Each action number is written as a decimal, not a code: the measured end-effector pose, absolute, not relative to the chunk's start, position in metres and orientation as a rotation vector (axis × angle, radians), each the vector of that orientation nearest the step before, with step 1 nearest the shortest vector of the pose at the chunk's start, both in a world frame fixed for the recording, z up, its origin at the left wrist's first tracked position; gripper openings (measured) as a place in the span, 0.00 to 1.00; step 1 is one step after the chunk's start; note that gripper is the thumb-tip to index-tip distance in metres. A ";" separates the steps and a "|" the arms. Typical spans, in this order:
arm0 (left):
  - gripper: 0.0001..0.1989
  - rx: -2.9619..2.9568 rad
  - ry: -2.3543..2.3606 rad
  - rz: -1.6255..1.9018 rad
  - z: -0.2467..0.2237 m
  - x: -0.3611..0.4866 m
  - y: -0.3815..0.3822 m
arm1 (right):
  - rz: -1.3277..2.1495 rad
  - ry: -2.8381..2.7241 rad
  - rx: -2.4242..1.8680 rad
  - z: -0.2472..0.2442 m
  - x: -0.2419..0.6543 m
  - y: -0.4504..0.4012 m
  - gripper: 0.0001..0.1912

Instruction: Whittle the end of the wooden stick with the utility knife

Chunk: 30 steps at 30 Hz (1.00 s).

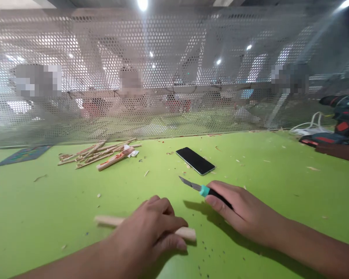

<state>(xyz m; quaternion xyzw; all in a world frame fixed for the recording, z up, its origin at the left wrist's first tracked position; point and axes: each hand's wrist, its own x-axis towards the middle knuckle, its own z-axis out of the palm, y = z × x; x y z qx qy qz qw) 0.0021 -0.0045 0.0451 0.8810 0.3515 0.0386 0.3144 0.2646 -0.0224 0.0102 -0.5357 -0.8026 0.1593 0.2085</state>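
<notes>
A pale wooden stick (187, 233) lies low on the green table, its two ends showing on either side of my left hand (151, 228), whose fingers wrap over its middle. My right hand (235, 205) grips a craft knife (205, 190) with a black and teal handle. The knife's blade points up and left, above the table and apart from the stick. Beyond the blade a black phone (195, 160) lies flat.
Thin wood strips and a thicker stained piece (113, 159) are heaped at the back left, near a patterned sheet (21, 155). A cordless drill (347, 116) and white cable (311, 126) are at the right. A perforated screen (163, 77) borders the green table (46, 201); shavings are scattered.
</notes>
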 end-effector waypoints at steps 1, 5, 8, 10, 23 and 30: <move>0.11 2.320 0.940 0.151 0.042 0.001 -0.004 | 0.406 -2.238 -1.475 0.011 0.264 -0.023 0.24; 0.09 2.173 1.104 0.177 0.036 -0.002 0.002 | 0.355 -2.289 -1.507 0.013 0.262 -0.027 0.26; 0.11 2.213 1.157 0.232 0.032 -0.003 0.007 | 0.392 -2.266 -1.554 0.014 0.261 -0.033 0.22; 0.13 2.350 1.100 0.287 0.027 -0.002 0.009 | 0.390 -2.265 -1.540 0.014 0.260 -0.036 0.20; 0.13 2.722 0.990 0.089 0.024 -0.005 -0.010 | 0.274 -2.382 -1.604 0.010 0.255 -0.044 0.22; 0.12 2.803 0.961 -0.040 0.032 0.001 -0.012 | 0.239 -2.442 -1.425 0.010 0.249 -0.056 0.19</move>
